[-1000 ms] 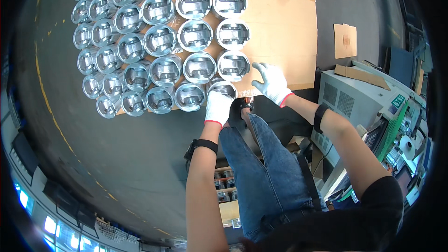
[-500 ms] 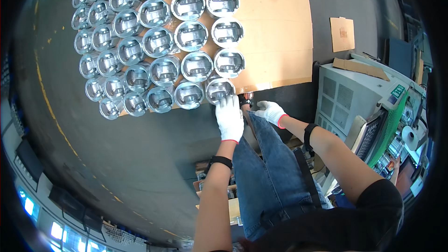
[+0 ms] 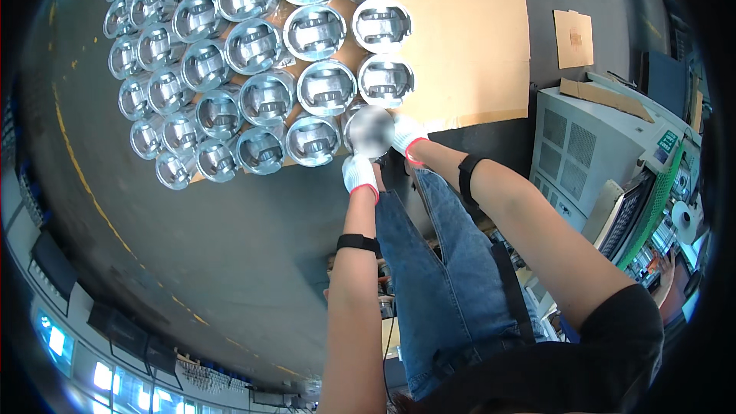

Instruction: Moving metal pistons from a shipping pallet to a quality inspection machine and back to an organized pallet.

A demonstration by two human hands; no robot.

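Observation:
Shiny metal pistons [image 3: 326,87] stand in rows, their hollow ends upward, on a brown cardboard sheet [image 3: 468,46]. At the near right corner of the rows, a piston [image 3: 351,127] lies mostly behind a round blurred patch. My left hand [image 3: 359,173], in a white knit glove with a red cuff, is closed on its near side. From the right, my right hand [image 3: 406,136], gloved alike, is closed against the same piston. The blur hides several fingertips and most of the piston, so whether it is raised or tilted is unclear.
To the right stands a grey machine cabinet [image 3: 571,146] with vent panels, a cardboard strip [image 3: 606,98] on top. A small cardboard piece [image 3: 573,38] lies beyond the sheet. At far right are a green mesh edge [image 3: 652,207], a white roll [image 3: 685,217] and another person's hand [image 3: 665,274].
My right hand has moved left and forward to the corner piston. My left hand has shifted to that piston's near side. The view has moved, and the blurred patch has appeared.

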